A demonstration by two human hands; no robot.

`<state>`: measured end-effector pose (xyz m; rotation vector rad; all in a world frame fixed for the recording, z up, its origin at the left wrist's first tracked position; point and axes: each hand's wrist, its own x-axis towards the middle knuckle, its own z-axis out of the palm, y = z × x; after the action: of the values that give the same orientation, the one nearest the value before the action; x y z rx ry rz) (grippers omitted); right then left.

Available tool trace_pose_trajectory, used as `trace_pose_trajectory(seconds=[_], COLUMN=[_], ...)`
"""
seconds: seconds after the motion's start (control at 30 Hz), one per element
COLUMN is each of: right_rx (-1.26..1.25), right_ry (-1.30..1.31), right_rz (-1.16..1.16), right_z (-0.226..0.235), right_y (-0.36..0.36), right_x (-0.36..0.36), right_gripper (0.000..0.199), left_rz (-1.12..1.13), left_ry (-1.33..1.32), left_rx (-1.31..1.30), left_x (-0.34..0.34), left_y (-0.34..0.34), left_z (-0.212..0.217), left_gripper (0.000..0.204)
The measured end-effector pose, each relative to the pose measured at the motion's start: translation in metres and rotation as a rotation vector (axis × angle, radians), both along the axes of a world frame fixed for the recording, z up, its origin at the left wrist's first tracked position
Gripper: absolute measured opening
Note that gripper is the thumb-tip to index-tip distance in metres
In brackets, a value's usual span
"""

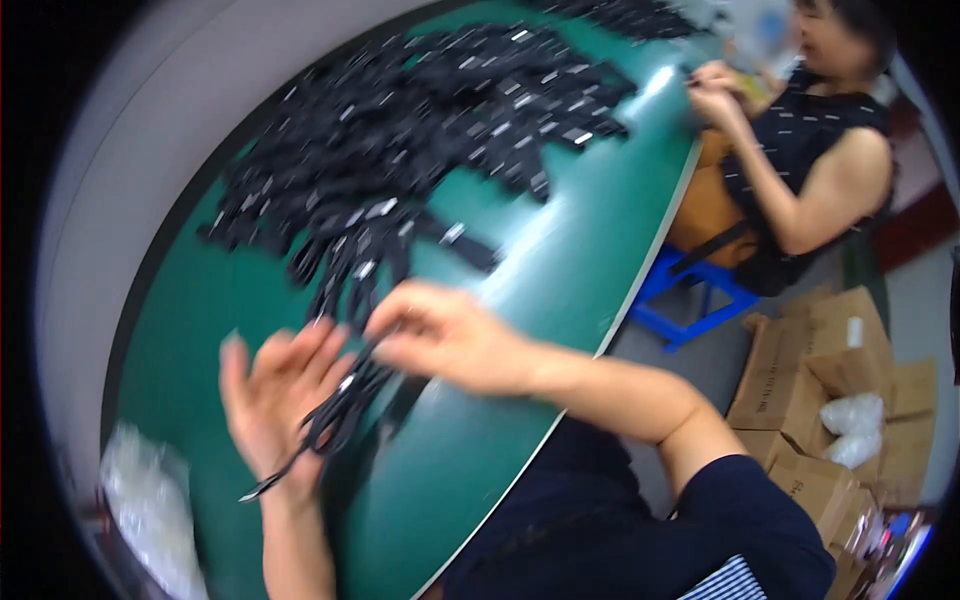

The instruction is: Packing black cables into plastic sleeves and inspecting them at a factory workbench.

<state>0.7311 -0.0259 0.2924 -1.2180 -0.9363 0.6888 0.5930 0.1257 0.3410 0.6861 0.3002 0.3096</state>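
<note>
Palm up and fingers spread, my left hand point(280, 395) is beside a looped black cable bundle point(340, 415). The bundle's lower end crosses in front of my left palm and wrist, and a thin cable end with a pale tip sticks out at the lower left. My right hand point(440, 340) has its thumb and fingers pinched together at the bundle's upper part. Both hands are slightly blurred. Just beyond them, more looped black cables point(345, 265) with shiny pale ends trail from the large pile.
A big heap of black cable bundles point(400, 120) covers the far part of the green table point(530, 330). Clear plastic bags point(150, 500) lie at the lower left. Another person point(800, 160) sits at the far right. A blue stool point(690, 295) and open cardboard boxes point(790, 390) stand to the right.
</note>
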Motion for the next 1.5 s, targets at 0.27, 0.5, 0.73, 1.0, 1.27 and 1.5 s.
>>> trace_pose_trajectory(seconds=[0.27,0.5,0.73,1.0,1.27,1.5], right_rx=[-0.021,-0.035,-0.006,0.112,-0.046,0.148], right_ry=[-0.318,0.097,0.080,0.155,-0.430,-0.804], right_rz=[-0.057,-0.035,-0.040,0.006,-0.197,-0.323], right_z=[0.004,0.005,0.006,0.003,0.006,0.000], right_y=[-0.005,-0.002,-0.004,-0.003,-0.004,0.000], right_x=[0.000,-0.006,-0.002,-0.004,-0.009,-0.006], right_gripper=[0.019,0.025,0.021,0.024,0.021,0.026], left_rz=[-0.375,-0.264,-0.368,-0.264,-0.165,-0.334], left_ry=[0.275,0.271,0.252,0.194,0.300,0.281], left_rx=[0.439,0.267,0.108,0.236,0.752,0.275], left_x=[0.004,0.005,0.004,0.005,-0.001,0.000], left_y=[-0.010,-0.012,-0.012,-0.017,-0.024,-0.028], left_z=[-0.020,-0.035,-0.036,-0.033,-0.030,-0.031], left_gripper=[0.038,0.032,0.034,0.037,0.031,0.027])
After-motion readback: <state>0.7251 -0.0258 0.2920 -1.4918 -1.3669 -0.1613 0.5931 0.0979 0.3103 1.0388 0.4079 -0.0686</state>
